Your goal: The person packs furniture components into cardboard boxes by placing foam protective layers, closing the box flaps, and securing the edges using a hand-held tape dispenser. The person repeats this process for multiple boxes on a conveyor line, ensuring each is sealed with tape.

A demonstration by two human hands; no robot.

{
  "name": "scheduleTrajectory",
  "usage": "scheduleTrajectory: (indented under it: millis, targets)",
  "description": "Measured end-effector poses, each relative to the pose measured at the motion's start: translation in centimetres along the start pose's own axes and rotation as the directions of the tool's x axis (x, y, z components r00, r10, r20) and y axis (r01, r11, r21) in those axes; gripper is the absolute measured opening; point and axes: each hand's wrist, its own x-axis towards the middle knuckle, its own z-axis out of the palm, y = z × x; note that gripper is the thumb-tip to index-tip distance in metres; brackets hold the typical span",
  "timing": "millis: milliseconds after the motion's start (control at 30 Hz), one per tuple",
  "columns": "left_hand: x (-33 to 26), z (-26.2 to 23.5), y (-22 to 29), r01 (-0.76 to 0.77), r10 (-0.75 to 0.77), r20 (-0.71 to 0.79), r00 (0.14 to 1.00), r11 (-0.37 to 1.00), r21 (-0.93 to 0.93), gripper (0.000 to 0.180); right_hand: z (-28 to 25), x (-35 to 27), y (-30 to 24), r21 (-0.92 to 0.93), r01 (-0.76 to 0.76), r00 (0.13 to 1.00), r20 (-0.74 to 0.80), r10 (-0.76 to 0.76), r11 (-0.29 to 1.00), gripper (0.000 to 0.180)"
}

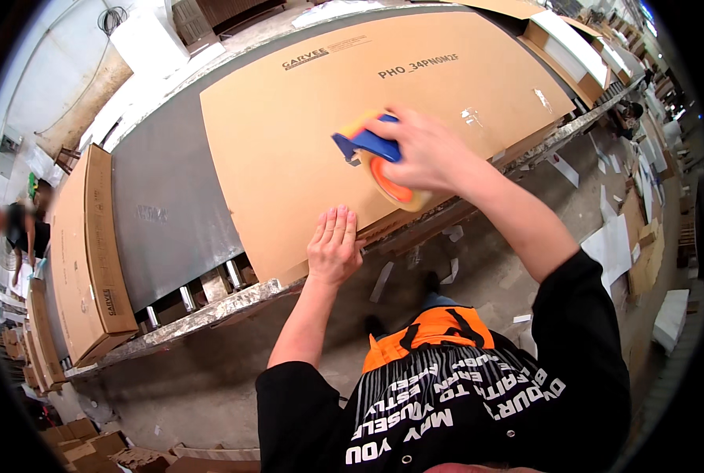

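Note:
A large flat brown cardboard box (289, 142) lies before me on a roller conveyor, dark print on its top. My left hand (334, 246) rests flat on the box's near edge, fingers stretched out and together, holding nothing. Above the box, slightly blurred, my right hand (423, 150) grips a blue tape dispenser (371, 144). A roll of tape with an orange core (393, 183) sits in it, close to the near edge. Whether tape runs from the dispenser to the box I cannot tell.
Another closed carton (91, 252) stands left on the conveyor, past a dark grey sheet (166, 213). Metal rollers (187, 298) show at the near rail. An open carton with white foam (569, 47) lies far right. A person (20, 232) works at far left. Scraps (382, 281) litter the floor.

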Motion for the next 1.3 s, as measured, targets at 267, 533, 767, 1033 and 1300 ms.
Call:
scheduleTrajectory:
  millis: [267, 533, 767, 1033, 1300]
  targets:
    - [-1.1, 0.2, -0.5, 0.052, -0.058, -0.075, 0.996, 0.996, -0.072, 0.05, 3.0, 2.2, -2.9, -0.273, -0.154, 0.559, 0.769, 0.312, 0.95, 0.031]
    - [-0.9, -0.8, -0.5, 0.109, -0.114, -0.063, 0.992, 0.991, -0.078, 0.051, 7.9, -18.4, 3.4, 0.41, -0.704, 0.601, 0.779, 0.178, 0.58, 0.065]
    - [-0.2, -4.1, -0.3, 0.341, -0.279, 0.226, 0.934, 0.885, -0.317, 0.074, 5.8, -17.7, 2.4, 0.863, -0.37, 0.92, 0.392, -0.007, -0.345, 0.067]
    - [-0.5, -6.1, -1.3, 0.423, -0.244, 0.345, 0.906, 0.528, -0.736, 0.078, 8.9, -15.5, 1.0, 0.875, -0.327, 0.925, 0.374, 0.069, -0.357, 0.059]
    - [-0.9, -5.8, -1.1, 0.398, -0.302, 0.265, 0.916, 0.594, -0.699, 0.048, 9.7, -12.9, -2.0, 0.876, -0.323, 0.901, 0.4, 0.165, -0.358, 0.055]
